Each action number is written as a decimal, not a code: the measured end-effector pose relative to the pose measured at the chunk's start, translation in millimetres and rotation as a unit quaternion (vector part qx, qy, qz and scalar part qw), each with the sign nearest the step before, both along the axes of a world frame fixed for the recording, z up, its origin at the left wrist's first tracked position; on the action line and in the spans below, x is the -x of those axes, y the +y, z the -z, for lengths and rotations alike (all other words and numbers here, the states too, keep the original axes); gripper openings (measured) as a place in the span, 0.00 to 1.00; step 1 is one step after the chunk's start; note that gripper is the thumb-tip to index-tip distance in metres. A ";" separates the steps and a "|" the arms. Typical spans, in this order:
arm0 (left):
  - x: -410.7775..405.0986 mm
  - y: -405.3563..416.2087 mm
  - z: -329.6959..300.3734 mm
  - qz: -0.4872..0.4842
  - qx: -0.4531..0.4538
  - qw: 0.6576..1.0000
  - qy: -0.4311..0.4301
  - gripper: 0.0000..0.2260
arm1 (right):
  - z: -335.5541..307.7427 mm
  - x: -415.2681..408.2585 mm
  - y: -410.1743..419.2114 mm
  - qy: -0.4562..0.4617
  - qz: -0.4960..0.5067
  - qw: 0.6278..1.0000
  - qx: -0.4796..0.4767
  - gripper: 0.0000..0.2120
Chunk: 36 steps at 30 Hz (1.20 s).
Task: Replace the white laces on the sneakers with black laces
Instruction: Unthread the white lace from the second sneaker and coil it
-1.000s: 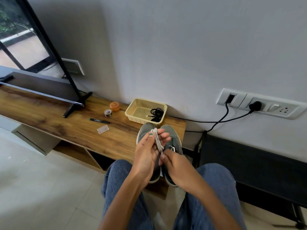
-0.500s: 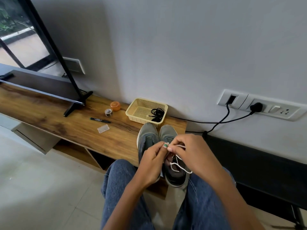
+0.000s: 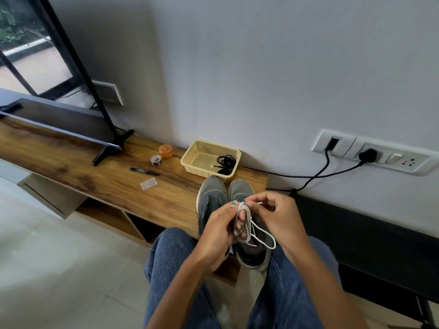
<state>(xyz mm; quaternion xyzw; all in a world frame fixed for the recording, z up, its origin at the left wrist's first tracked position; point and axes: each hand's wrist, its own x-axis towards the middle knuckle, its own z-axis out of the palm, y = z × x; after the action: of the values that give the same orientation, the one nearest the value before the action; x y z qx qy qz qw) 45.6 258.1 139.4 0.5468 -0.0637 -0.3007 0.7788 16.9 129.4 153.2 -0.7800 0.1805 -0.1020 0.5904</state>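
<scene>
Two grey sneakers (image 3: pixel 212 193) stand side by side at the near right end of the wooden shelf (image 3: pixel 99 176), toes toward the wall. My left hand (image 3: pixel 221 230) holds a white lace (image 3: pixel 249 224) looped around its fingers, just above the sneakers. My right hand (image 3: pixel 275 214) pinches the lace's free end beside it, and a loop hangs down over the right sneaker. Black laces (image 3: pixel 225 162) lie bundled in the yellow basket (image 3: pixel 202 148) behind the sneakers.
On the shelf lie a black marker (image 3: pixel 143 171), a small clear case (image 3: pixel 148 184), a tape roll (image 3: pixel 156 160) and an orange lid (image 3: pixel 165 151). A TV stand foot (image 3: pixel 107 151) is at left. Black cables (image 3: pixel 308 174) run to wall sockets. My knees are below.
The white lace has come away from the sneaker. My right hand has risen from the right sneaker to the lace end, and the lace now wraps around my left fingers with a loop hanging.
</scene>
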 end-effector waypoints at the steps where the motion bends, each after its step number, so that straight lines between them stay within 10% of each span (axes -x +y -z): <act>1: -0.6 0.1 0.0 -0.008 0.004 1.000 0.008 0.16 | 2.2 1.0 2.5 0.014 -0.010 1.000 -0.006 0.03; 12: -6.1 2.6 3.1 -0.042 -0.003 0.998 0.044 0.16 | -3.1 7.5 2.0 0.104 -0.130 0.984 -0.065 0.07; 36: -6.5 1.9 8.7 0.010 -0.072 0.996 -0.047 0.22 | 5.6 3.6 11.1 0.084 -0.055 0.994 -0.039 0.08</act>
<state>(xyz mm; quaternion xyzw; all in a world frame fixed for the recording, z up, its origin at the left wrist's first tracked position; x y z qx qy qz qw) 52.1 260.0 130.7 0.6145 -0.0837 -0.2859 0.7305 13.4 140.5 147.7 -0.7708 0.1896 0.0035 0.6081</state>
